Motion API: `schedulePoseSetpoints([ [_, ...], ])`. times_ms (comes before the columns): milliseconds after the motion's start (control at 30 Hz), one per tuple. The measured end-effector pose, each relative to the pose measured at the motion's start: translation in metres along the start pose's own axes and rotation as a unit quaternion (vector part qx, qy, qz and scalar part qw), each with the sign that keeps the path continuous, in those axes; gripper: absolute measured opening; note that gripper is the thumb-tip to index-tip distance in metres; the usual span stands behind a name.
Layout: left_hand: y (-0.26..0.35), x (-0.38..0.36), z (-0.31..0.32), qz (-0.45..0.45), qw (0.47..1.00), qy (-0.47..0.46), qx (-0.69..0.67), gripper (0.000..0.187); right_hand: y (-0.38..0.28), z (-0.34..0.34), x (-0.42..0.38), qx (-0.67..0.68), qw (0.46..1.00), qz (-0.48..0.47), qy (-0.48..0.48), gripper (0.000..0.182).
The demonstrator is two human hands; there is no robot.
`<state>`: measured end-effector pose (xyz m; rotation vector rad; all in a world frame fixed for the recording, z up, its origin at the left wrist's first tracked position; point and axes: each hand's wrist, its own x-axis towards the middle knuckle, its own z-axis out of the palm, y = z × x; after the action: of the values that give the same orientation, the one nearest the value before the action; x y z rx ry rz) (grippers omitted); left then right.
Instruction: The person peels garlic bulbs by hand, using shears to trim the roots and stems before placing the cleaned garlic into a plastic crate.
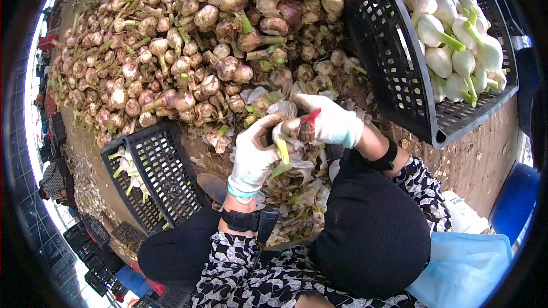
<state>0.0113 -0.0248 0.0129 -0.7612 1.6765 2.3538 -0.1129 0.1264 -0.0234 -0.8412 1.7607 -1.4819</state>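
Note:
In the middle of the head view, my two gloved hands meet over loose garlic peelings (299,194). My left hand (254,157) is closed round a garlic bulb (281,140), whose yellow-green stem points down between the hands. My right hand (330,121) is closed at the same bulb, with a red strip across its fingers; most of the bulb is hidden by the fingers. Just beyond the hands lies a large heap of unpeeled garlic (188,57).
At the upper right stands a black crate (394,63) holding white peeled garlic (456,51). Another black crate (165,165) with some garlic is tilted at the left. Knees in black flank the peelings. A blue bag (468,265) lies at the lower right.

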Motion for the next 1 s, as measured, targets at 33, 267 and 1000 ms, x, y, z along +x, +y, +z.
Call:
schedulePoseSetpoints([
  [33,0.000,-0.002,-0.002,-0.011,0.999,-0.009,-0.046,0.060,0.003,-0.004,-0.001,0.084,0.995,0.041,-0.039,0.034],
  [267,-0.014,0.003,-0.006,0.029,0.999,0.012,0.019,0.058,-0.012,-0.024,-0.015,0.260,0.951,0.133,-0.101,0.024],
  [1000,0.003,0.003,0.013,0.012,0.998,0.005,-0.063,0.059,0.010,-0.006,-0.012,0.382,0.912,0.146,-0.033,0.018],
])
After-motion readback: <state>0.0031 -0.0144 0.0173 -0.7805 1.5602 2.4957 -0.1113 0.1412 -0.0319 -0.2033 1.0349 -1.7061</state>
